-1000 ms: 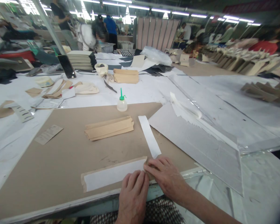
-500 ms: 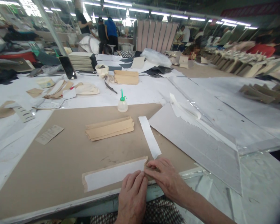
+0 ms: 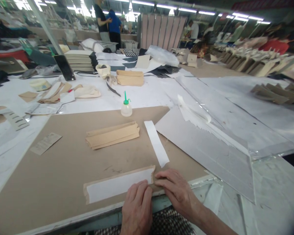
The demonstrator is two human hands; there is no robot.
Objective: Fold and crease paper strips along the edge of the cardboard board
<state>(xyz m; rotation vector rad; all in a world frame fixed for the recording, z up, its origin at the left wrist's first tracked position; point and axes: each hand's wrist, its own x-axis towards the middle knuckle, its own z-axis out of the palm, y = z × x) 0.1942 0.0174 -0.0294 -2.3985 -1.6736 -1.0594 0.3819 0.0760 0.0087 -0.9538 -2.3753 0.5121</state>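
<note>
A tan strip with a white strip (image 3: 112, 187) laid over its face lies near the table's front edge. My left hand (image 3: 137, 205) bears down on its lower right part, fingers close together and bent, thumb hidden. Just past the strip's right end is my right hand (image 3: 177, 189), its fingers curled together. Whether anything is between those fingertips is hidden. Beyond my right hand lies a loose white strip (image 3: 156, 143). Further back are a small stack of tan strips (image 3: 112, 135) and a clear bottle with a green spout (image 3: 126, 108).
A brown board (image 3: 63, 169) covers the work surface. To the right, a large grey sheet (image 3: 205, 153) carries curled white strips (image 3: 193, 112). A written card (image 3: 46, 143) lies left. Behind stand a phone (image 3: 64, 68) and more tan pieces (image 3: 129, 78). Several people work in the background.
My right fingertips have shifted slightly away from the strip's right end. My left hand stays on the strip. The view has tilted and moved a little.
</note>
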